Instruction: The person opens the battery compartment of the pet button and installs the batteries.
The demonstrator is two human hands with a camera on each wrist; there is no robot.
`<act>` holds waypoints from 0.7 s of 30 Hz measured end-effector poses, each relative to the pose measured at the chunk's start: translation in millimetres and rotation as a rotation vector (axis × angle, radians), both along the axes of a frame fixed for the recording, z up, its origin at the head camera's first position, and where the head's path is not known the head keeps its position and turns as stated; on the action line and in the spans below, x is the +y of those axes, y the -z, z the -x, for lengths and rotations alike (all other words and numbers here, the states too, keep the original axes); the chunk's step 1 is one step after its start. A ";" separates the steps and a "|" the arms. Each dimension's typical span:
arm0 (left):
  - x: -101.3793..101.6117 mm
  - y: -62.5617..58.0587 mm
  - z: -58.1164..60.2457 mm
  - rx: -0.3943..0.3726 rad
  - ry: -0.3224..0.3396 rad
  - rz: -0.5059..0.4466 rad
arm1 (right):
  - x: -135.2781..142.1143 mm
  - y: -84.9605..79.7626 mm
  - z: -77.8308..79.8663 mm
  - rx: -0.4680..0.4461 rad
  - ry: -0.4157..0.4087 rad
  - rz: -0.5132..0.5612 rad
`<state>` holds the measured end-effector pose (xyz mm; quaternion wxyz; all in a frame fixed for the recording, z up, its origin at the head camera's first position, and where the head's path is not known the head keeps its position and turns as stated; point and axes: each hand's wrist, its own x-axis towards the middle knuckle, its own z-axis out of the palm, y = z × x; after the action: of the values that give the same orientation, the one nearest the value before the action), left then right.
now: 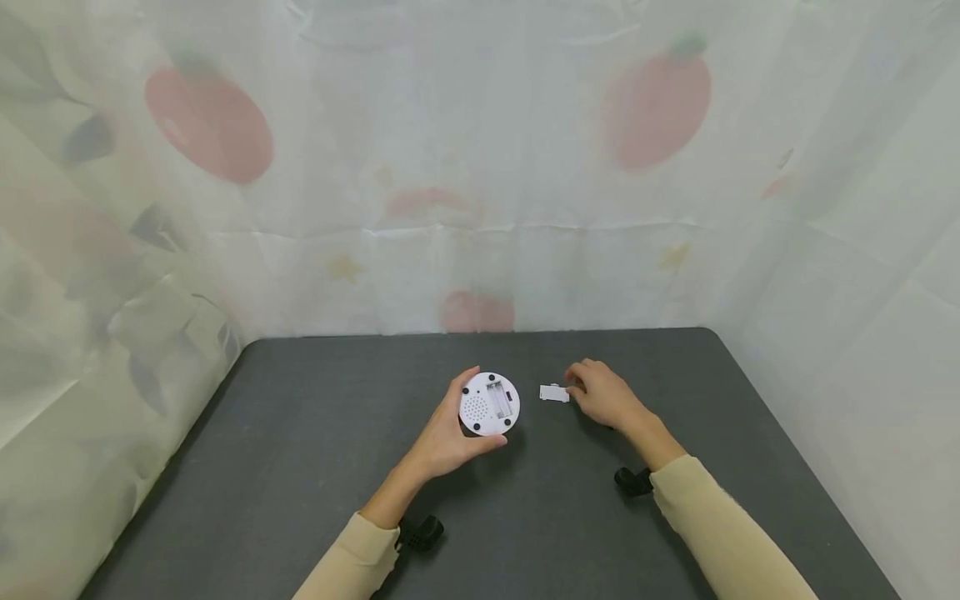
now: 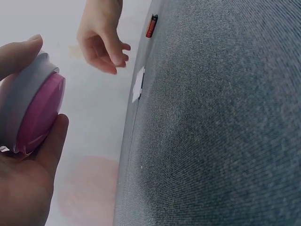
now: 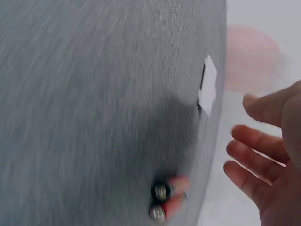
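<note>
My left hand (image 1: 442,442) grips a round white device (image 1: 474,408) by its rim, thumb on one side and fingers on the other. Its underside faces the head camera, showing speaker holes, small dark feet and an uncovered battery compartment (image 1: 498,400) with bare slots. The left wrist view shows its pink face (image 2: 42,113). A small white battery cover (image 1: 554,392) lies on the table to the right of the device. Beside and above the cover hovers my right hand (image 1: 603,396), fingers loosely bent around nothing. Two red-and-black batteries (image 3: 171,205) lie near it, hidden in the head view.
The dark grey tabletop (image 1: 300,467) has rounded far corners. Pale curtains (image 1: 480,167) printed with fruit hang behind it and along both sides. A black wrist camera (image 1: 426,533) sits at the left cuff, another (image 1: 632,482) at the right.
</note>
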<state>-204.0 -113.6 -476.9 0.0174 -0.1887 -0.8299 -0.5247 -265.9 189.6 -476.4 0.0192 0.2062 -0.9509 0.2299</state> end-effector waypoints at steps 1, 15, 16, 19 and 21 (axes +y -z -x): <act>0.0 -0.1 -0.3 -0.003 0.000 0.001 | 2.9 -1.3 -2.0 0.014 -0.017 -0.013; -1.2 1.7 -0.4 -0.012 0.012 0.008 | 57.8 -3.3 -26.5 0.015 -0.089 -0.090; -1.1 1.4 -0.7 -0.013 0.012 0.007 | 61.0 -2.7 -27.3 0.007 -0.089 -0.089; -1.2 1.5 -1.1 -0.014 0.013 0.012 | 69.7 0.0 -30.2 -0.004 -0.096 -0.096; -1.3 1.9 -0.9 -0.014 0.016 0.012 | 74.9 2.6 -31.6 -0.012 -0.096 -0.101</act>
<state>-203.1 -114.8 -478.8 0.0063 -0.1915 -0.8316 -0.5213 -234.3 264.5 -478.9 -0.0081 0.2507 -0.9504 0.1837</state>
